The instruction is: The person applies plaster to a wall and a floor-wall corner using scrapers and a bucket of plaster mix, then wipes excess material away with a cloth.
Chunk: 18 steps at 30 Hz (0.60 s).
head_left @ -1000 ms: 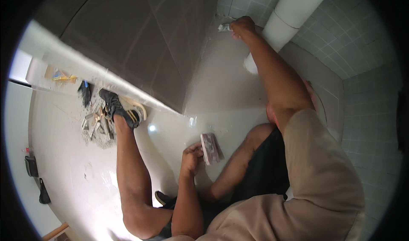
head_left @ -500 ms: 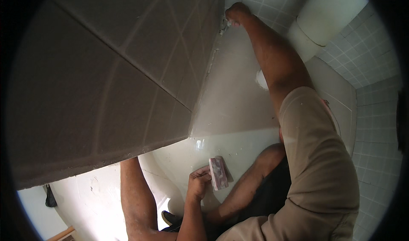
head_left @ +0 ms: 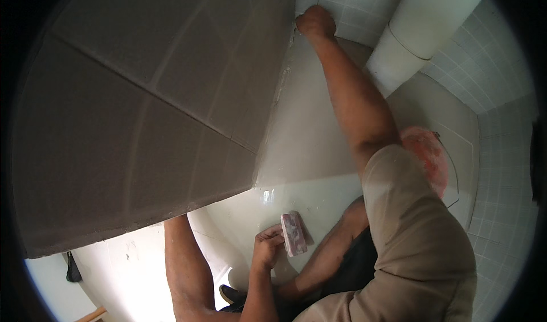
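My left hand point(head_left: 269, 245) is closed on the near edge of a small rectangular block point(head_left: 294, 235) with pinkish edges and a grey, white-smeared face, held over the pale glossy floor between my legs. Stretched far forward, my right hand point(head_left: 317, 22) is a closed fist at the corner where the dark tiled wall point(head_left: 199, 83) meets the light tiled wall point(head_left: 359, 6). Whatever its fingers hold is hidden from view. A rough, whitish joint line point(head_left: 277, 94) runs along the base of the dark wall, back toward me.
Right of my right forearm, a thick white pipe point(head_left: 424, 29) slants down. A red-orange bucket point(head_left: 424, 154) with a wire handle stands partly behind my sleeve. At far left hangs a small black bag point(head_left: 73, 268). The dark wall's corner point(head_left: 253, 186) juts toward me.
My right hand has turned so its back shows, and the arm has shifted slightly left. More of the bucket is exposed. The left hand and block have barely moved.
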Available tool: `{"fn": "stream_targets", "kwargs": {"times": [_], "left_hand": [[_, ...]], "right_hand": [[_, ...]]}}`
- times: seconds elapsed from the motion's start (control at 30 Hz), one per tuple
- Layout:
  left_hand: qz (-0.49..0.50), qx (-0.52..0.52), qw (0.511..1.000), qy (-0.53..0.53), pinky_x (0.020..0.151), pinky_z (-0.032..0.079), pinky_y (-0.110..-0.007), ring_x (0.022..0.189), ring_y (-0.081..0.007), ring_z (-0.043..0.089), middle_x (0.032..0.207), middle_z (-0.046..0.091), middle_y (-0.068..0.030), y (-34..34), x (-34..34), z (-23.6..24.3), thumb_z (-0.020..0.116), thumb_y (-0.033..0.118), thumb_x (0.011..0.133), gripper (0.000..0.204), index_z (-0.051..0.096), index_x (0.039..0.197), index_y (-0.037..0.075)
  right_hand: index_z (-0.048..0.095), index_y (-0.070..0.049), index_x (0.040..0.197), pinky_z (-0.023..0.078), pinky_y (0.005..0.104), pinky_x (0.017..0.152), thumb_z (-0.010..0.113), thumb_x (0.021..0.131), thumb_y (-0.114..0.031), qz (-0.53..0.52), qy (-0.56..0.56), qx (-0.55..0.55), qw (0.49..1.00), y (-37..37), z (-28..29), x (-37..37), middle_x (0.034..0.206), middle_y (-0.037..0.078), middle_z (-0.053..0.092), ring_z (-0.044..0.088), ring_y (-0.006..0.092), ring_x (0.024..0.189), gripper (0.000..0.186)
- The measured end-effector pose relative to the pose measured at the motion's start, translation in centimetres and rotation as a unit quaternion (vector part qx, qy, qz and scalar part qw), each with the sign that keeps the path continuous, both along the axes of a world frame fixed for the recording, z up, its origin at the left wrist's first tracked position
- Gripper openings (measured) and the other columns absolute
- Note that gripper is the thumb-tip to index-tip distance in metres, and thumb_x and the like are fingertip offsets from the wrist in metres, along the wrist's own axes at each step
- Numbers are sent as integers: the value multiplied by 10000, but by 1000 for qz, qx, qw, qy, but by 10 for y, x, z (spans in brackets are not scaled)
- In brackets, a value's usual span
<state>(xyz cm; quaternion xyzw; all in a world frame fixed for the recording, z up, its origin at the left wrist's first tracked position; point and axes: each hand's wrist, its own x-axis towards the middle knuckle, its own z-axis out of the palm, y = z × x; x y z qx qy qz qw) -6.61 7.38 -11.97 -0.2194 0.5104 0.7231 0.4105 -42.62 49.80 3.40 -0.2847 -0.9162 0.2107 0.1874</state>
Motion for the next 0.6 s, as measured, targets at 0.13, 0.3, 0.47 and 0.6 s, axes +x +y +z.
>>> {"fn": "stream_targets", "kwargs": {"times": [0.13,0.3,0.47,0.6], "left_hand": [[-13,1,1000,2,797,570,-328,871,-208,706,1010,740,-129,12,-4,8,544,-101,820,363,696,1147,-52],[0,-4,1000,-4,813,573,-346,877,-223,709,1025,739,-135,12,-2,9,556,-96,825,348,697,1141,-58],[-6,23,1000,6,835,580,-371,898,-241,713,1035,737,-142,11,-1,6,582,-85,842,333,689,1157,-62],[12,37,999,8,837,587,-389,914,-254,716,1043,736,-147,9,2,5,599,-83,851,313,690,1150,-64]], "right_hand": [[715,-16,1080,530,464,922,691,848,-245,-116,67,-114,984,-4,-54,30,1149,231,683,654,409,1090,327],[703,0,1128,512,449,953,702,836,-205,-103,166,-76,978,3,-143,32,1147,238,675,647,417,1076,356],[710,-38,1129,521,454,919,645,771,-58,-15,235,-75,969,16,-187,25,1131,215,670,650,416,1024,364],[704,-36,1161,519,435,929,621,762,-38,-27,271,-76,959,6,-197,30,1123,203,677,650,407,1026,407]]}}
